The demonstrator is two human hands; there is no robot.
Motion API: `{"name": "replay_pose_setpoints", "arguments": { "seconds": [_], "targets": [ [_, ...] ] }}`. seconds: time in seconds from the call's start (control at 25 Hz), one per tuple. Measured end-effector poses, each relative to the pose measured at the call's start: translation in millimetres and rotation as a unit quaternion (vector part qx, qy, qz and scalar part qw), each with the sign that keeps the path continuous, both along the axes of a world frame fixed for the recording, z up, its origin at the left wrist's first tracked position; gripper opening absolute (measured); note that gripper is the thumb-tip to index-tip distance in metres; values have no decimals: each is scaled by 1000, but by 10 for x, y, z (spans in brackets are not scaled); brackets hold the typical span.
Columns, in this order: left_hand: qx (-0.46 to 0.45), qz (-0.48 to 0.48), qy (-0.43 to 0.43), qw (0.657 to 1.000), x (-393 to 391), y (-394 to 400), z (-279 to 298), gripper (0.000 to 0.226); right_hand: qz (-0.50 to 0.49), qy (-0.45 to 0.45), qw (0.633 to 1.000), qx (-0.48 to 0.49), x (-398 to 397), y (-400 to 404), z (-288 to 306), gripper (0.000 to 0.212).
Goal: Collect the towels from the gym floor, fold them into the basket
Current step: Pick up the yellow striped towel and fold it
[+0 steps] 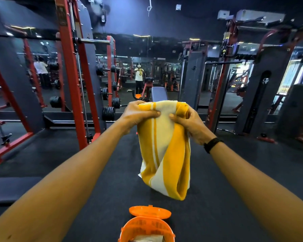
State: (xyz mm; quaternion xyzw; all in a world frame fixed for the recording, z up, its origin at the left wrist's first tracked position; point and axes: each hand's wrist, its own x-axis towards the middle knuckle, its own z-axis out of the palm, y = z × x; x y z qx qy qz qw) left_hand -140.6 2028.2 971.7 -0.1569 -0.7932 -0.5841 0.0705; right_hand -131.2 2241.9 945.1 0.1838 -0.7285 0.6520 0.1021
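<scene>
Both arms were extended forward at chest height, and the two hands held one yellow and white striped towel (164,145) by its upper edge. The left hand (140,114) gripped the left end of that edge with fingers curled over the cloth and the thumb pressed on the near face. The right hand (187,121) gripped the right end, where the cloth was bunched into a roll, with the thumb on the near face and the fingers wrapped behind. A black wristband (212,144) sat on the right wrist. The towel hung from the hands in a doubled, slightly twisted loop, clear of the dark floor (101,198), and its lowest fold hung above and just to the right of the orange basket (147,226). The basket stood on the floor at the lower edge of the view, directly below the arms, with its orange lid (150,211) open on the far side. A pale folded item lay inside the basket; it could not be identified. A grey bench (158,95) stood behind the towel. A red and grey weight rack (72,75) with black plates stood to the left, and a mirror wall (147,67) behind it reflected a person holding the towel.
</scene>
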Motion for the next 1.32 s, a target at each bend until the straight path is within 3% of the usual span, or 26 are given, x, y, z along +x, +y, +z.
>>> {"name": "replay_pose_setpoints", "arguments": {
  "seconds": [0.12,0.24,0.32,0.4,0.44,0.52,0.56,0.68,0.8,0.96,1.04,1.08,1.12,1.16,1.2,1.32],
  "targets": [
    [85,34,25,995,14,58,62,40,29,-52,995,74,-72,17,-97,106],
    [127,62,0,990,10,52,134,40,72,-137,960,233,-83,132,-192,113],
    [151,128,-19,980,-32,37,158,47,-69,-137,938,312,-59,170,-286,102],
    [164,221,-33,961,-114,10,154,60,-293,-55,890,345,-19,147,-375,84],
    [185,251,-40,949,-135,1,156,66,-361,31,865,347,32,90,-409,76],
    [249,277,-68,926,-173,-6,166,75,-381,222,838,321,136,-95,-488,68],
    [279,282,-96,913,-191,0,162,78,-357,275,830,328,196,-218,-528,77],
    [368,261,-192,872,-182,-46,187,86,-314,270,805,425,230,-450,-839,112],
    [379,201,-244,870,-369,-169,115,88,-350,217,800,435,116,-306,-988,100],
    [354,200,-247,879,-350,-231,118,76,-337,8,904,262,39,-157,-857,72],
    [350,201,-240,883,-274,-220,161,65,-240,-236,941,21,16,-111,-833,78],
    [351,193,-235,885,-244,-208,183,60,-127,-383,906,-132,49,-125,-830,83],
    [352,190,-236,885,-217,-198,198,57,-2,-471,843,-258,103,-162,-829,83],
    [348,189,-236,887,-194,-183,202,54,85,-479,800,-350,137,-211,-839,78],
    [342,183,-238,890,-170,-171,201,50,122,-438,787,-417,160,-262,-842,71],
    [304,172,-263,899,-96,-181,173,40,81,-277,754,-590,92,-209,-824,57]
  ]
}}
